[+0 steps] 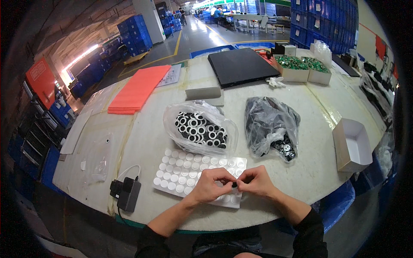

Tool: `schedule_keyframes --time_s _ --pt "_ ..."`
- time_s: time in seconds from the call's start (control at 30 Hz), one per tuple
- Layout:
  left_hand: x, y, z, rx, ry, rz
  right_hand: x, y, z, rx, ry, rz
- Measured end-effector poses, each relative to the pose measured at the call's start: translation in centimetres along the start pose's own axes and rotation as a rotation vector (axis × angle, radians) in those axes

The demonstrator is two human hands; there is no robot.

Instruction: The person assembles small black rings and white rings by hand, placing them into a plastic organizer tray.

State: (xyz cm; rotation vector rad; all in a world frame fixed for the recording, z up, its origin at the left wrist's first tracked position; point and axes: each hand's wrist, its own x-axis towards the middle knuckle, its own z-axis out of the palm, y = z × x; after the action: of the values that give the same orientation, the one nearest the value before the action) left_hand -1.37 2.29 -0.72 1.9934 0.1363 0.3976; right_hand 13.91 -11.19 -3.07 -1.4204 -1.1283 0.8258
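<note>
My left hand [211, 185] and my right hand [259, 182] meet over the near right part of a white tray [160, 189]. Thumbs and fingertips of both pinch a small black part [234, 185], mostly hidden by the fingers, so its exact kind is unclear. Round white caps [171, 186] stand in rows on the tray; some are covered by my hands. Just beyond the tray lies an open clear bag [230, 129] full of black-and-white rings [201, 130]. To its right, a second clear bag [269, 118] holds small black round parts [287, 147], some showing at its mouth.
A black power adapter [129, 194] with a cable lies at the near left. An open white box [353, 146] stands at the right. Farther back are orange sheets [138, 90], a black flat panel [241, 66] and boxes of green circuit boards [297, 63]. Blue crates [322, 23] are stacked behind.
</note>
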Motion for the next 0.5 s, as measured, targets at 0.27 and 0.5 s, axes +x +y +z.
schedule_keyframes --time_s 0.27,0.5 --pt "0.1 -0.7 1.2 -0.502 0.183 -0.221 0.5 0.8 0.5 0.305 0.121 0.028" --pt "-0.2 -0.6 1.3 -0.367 0.214 -0.229 0.3 0.7 0.3 0.209 0.019 0.042"
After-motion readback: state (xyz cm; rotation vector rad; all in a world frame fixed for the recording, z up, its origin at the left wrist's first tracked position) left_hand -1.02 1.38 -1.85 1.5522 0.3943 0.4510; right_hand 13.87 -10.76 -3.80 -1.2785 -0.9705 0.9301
